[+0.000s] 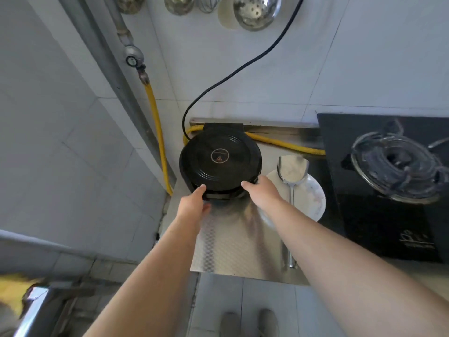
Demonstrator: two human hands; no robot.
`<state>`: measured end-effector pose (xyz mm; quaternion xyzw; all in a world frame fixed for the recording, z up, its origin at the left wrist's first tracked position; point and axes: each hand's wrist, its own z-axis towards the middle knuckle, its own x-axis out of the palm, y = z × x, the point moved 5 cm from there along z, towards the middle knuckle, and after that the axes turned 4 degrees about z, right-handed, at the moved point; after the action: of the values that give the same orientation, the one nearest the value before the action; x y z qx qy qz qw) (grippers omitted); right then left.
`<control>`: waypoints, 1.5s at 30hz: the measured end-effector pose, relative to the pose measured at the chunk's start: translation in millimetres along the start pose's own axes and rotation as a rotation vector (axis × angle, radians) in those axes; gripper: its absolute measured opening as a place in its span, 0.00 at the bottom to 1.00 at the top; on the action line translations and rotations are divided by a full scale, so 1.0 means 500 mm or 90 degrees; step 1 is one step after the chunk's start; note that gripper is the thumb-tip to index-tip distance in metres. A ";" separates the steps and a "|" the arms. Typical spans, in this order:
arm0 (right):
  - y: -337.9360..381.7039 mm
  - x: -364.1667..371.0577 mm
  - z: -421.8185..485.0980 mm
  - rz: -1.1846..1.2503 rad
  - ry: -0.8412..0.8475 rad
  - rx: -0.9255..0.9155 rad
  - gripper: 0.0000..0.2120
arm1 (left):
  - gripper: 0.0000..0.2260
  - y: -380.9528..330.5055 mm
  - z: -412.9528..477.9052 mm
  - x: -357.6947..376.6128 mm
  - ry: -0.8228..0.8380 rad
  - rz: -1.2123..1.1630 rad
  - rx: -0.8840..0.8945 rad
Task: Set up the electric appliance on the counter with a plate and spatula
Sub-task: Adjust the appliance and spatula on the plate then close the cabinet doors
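A round black electric griddle [220, 158] with a closed lid sits at the back left of the steel counter [233, 249], its black cord [245, 66] running up the wall. My left hand [194, 203] grips its front edge at the left, thumb on the lid rim. My right hand [261, 190] holds the front right edge. To the right lies a white plate [313, 200], partly behind my right forearm. A metal spatula [291, 173] rests across the plate, blade toward the wall, handle reaching the counter's front.
A black glass gas stove [388, 166] with a burner fills the right side. A yellow gas hose [158, 127] runs down the wall and behind the griddle. Ladles and strainers [255, 10] hang above. The counter's left edge drops off beside the tiled wall.
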<state>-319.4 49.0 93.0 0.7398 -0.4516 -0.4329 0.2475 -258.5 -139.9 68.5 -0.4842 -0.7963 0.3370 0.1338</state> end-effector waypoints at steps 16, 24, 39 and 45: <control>0.015 0.046 0.042 -0.006 0.006 0.044 0.26 | 0.05 -0.047 0.021 -0.010 0.028 -0.035 -0.008; 0.025 0.065 0.038 0.010 0.006 0.031 0.27 | 0.06 -0.055 0.026 -0.037 0.038 -0.056 -0.009; -0.124 -0.144 -0.066 -0.086 -0.273 0.122 0.25 | 0.14 0.052 -0.097 0.151 0.244 0.108 -0.048; -0.214 -0.169 -0.072 -0.052 -0.211 0.247 0.28 | 0.18 0.095 -0.115 0.244 0.248 0.169 -0.055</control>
<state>-258.0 173.0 65.6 0.7101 -0.5304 -0.4630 0.0062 -255.4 3.3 65.4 -0.6457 -0.6987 0.2175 0.2182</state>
